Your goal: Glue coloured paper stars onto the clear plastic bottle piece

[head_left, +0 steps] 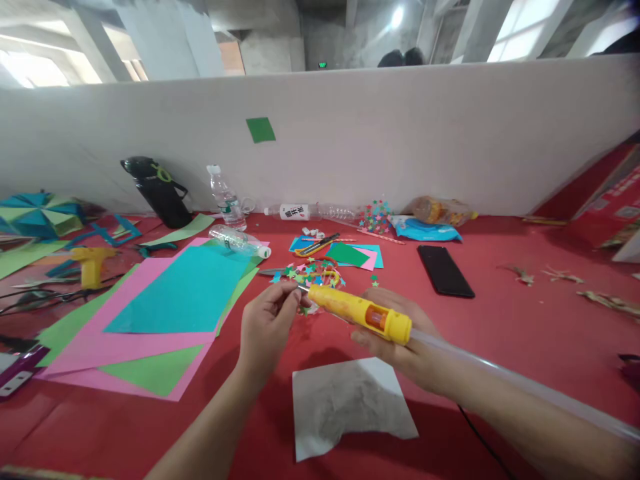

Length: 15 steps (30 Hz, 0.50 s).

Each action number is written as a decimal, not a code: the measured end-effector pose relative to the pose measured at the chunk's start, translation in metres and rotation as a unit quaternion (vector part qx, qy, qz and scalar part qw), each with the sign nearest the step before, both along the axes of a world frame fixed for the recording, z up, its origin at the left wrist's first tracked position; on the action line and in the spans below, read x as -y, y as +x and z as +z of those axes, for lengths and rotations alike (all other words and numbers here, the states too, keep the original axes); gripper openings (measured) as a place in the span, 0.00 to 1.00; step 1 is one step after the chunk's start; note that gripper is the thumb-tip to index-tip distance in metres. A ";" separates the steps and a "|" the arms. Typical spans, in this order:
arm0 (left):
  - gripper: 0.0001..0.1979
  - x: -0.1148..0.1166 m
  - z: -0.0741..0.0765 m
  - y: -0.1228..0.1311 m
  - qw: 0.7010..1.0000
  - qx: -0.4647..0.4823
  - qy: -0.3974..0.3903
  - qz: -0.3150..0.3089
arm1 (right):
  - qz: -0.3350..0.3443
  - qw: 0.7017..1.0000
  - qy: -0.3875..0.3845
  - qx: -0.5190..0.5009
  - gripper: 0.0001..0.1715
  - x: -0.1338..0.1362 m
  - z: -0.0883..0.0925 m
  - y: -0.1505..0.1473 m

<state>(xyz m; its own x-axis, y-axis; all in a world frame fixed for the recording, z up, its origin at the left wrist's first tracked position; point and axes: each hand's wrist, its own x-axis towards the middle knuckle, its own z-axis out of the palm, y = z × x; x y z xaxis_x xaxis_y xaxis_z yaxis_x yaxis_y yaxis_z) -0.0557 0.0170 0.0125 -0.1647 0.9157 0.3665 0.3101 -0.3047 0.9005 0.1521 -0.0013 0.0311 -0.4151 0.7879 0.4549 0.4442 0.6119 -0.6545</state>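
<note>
My right hand (407,323) is wrapped around a yellow hot glue gun (350,308), whose nozzle points left. From its back end a long clear glue stick (500,371) runs over my right forearm. My left hand (273,320) is closed in a pinch right at the nozzle tip; what its fingers hold, if anything, is hidden. Below both hands lies a torn sheet of white paper (350,407) with grey smudges. Just beyond the nozzle, colourful star confetti (313,273) is heaped over a pair of scissors (273,272).
Stacked coloured paper (185,293) covers the left side, beside another yellow glue gun (91,265). Plastic bottles (229,200), a black flask (157,193) and a blue packet (425,229) line the white partition (350,133). A black phone (445,270) lies at right on the red table (525,320).
</note>
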 end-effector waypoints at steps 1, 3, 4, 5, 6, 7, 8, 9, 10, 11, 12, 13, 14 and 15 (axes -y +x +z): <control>0.08 0.001 0.001 0.000 1.000 -0.003 0.002 0.003 | -0.006 1.000 0.014 0.003 0.19 0.000 -0.001 0.000; 0.09 0.002 0.002 0.000 1.000 -0.009 0.006 0.007 | -0.019 0.999 0.035 0.005 0.20 -0.001 -0.003 0.001; 0.09 0.002 0.002 -0.001 1.000 -0.013 0.008 0.008 | -0.025 0.999 0.040 0.008 0.20 -0.001 -0.004 0.001; 0.10 0.002 0.001 -0.001 1.000 -0.016 0.011 0.009 | -0.028 0.998 0.046 0.010 0.20 -0.001 -0.005 0.002; 0.10 0.003 0.001 -0.002 1.000 -0.018 0.014 0.011 | -0.029 0.998 0.053 0.010 0.20 -0.001 -0.006 0.002; 0.09 0.003 0.000 -0.002 1.000 -0.020 0.018 0.014 | -0.028 0.998 0.060 0.011 0.21 -0.001 -0.007 0.002; 0.09 0.002 0.000 -0.002 0.999 -0.022 0.022 0.016 | -0.027 0.997 0.066 0.010 0.21 -0.001 -0.007 0.002; 0.09 0.002 -0.001 -0.002 0.999 -0.025 0.026 0.018 | -0.028 0.997 0.072 0.008 0.22 -0.001 -0.008 0.002; 0.09 0.002 -0.001 -0.002 0.999 -0.027 0.029 0.019 | -0.029 0.997 0.077 0.006 0.22 -0.002 -0.009 0.001; 0.09 0.002 -0.002 -0.002 0.999 -0.031 0.033 0.019 | -0.031 0.996 0.079 0.005 0.23 -0.002 -0.009 0.001; 0.09 0.002 -0.002 -0.002 0.999 -0.034 0.036 0.019 | -0.032 0.996 0.080 0.005 0.23 -0.002 -0.010 0.001; 0.09 0.002 -0.002 -0.002 0.998 -0.037 0.039 0.018 | -0.034 0.996 0.081 0.005 0.23 -0.003 -0.010 0.001; 0.09 0.002 -0.002 -0.001 0.998 -0.040 0.042 0.018 | -0.037 0.996 0.084 0.004 0.23 -0.003 -0.010 0.001; 0.09 0.002 -0.003 -0.002 0.998 -0.043 0.044 0.017 | -0.040 0.995 0.086 0.004 0.23 -0.003 -0.011 0.001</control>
<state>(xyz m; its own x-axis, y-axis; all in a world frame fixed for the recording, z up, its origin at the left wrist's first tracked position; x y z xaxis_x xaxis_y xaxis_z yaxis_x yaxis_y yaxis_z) -0.0573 0.0146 0.0096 -0.1597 0.8733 0.4602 0.3976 -0.3698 0.8398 0.1527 0.0021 0.0204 -0.3585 0.7288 0.5834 0.5004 0.6776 -0.5390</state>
